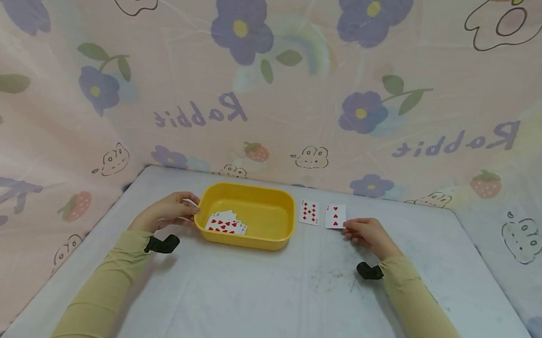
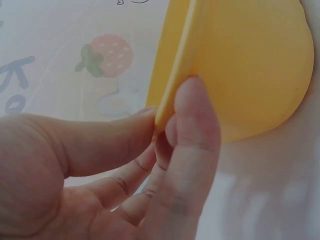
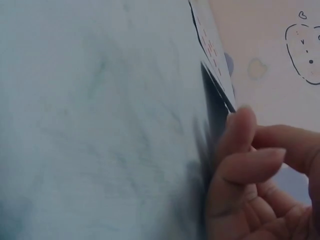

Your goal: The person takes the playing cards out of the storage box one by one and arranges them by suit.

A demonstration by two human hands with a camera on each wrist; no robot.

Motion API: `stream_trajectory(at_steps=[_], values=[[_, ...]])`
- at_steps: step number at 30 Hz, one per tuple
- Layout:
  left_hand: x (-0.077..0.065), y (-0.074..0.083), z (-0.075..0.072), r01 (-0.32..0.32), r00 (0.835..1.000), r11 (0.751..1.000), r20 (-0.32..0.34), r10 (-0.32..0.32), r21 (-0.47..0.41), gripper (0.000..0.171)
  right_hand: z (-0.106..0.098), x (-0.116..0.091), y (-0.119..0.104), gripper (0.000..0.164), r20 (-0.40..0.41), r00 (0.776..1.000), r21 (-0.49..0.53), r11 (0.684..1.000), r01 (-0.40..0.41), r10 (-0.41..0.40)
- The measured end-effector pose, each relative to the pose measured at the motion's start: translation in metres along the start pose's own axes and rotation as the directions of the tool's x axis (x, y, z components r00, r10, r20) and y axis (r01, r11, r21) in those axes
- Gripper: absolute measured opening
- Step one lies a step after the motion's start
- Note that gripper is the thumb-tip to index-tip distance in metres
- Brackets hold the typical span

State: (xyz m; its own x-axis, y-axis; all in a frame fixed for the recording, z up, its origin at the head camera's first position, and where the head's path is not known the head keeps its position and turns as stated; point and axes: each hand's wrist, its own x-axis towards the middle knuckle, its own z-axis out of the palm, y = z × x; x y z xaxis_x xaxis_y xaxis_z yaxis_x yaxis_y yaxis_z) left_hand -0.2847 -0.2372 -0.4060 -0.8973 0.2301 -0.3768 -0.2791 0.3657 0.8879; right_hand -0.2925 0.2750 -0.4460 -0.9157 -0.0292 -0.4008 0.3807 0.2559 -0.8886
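My left hand (image 1: 170,211) pinches the left rim of a yellow plastic tub (image 1: 271,221), thumb on one side of the rim and fingers on the other, as the left wrist view shows. Inside the tub, toward its left end, lie several loose playing cards (image 1: 221,226), overlapping and face up. To the right of the tub, a three of hearts (image 1: 335,217) is pinched at its lower right corner by my right hand (image 1: 368,234). In the right wrist view that card's near edge stands a little above the tabletop, with a dark shadow under it.
A nine of diamonds (image 1: 309,213) lies face up between the tub and the three of hearts. White cloth covers the table (image 1: 260,301). Patterned fabric (image 1: 286,96) rises behind and at both sides. Each wrist carries a black camera mount (image 1: 163,244).
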Motion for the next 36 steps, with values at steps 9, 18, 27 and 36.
stream_trajectory(at_steps=[9,18,27,36], values=[[0.0,0.002,0.0,0.001,1.0,1.0,0.006,-0.001,0.011,0.034,0.001,0.007,-0.003,0.038,-0.013,1.0,-0.079,0.997,-0.005,0.004],[-0.002,0.005,0.001,0.0,1.0,1.0,0.015,0.0,0.007,0.036,0.001,0.013,-0.006,0.034,-0.008,0.999,-0.081,0.996,-0.033,0.032],[-0.001,0.004,0.001,0.007,1.0,1.0,0.014,-0.007,0.007,0.035,0.001,0.015,-0.005,0.032,0.014,1.0,-0.071,0.997,-0.014,0.015],[-0.001,0.004,0.001,0.002,1.0,1.0,0.014,-0.002,0.002,0.035,0.003,0.01,-0.007,0.031,0.004,1.0,-0.089,0.996,-0.009,0.01]])
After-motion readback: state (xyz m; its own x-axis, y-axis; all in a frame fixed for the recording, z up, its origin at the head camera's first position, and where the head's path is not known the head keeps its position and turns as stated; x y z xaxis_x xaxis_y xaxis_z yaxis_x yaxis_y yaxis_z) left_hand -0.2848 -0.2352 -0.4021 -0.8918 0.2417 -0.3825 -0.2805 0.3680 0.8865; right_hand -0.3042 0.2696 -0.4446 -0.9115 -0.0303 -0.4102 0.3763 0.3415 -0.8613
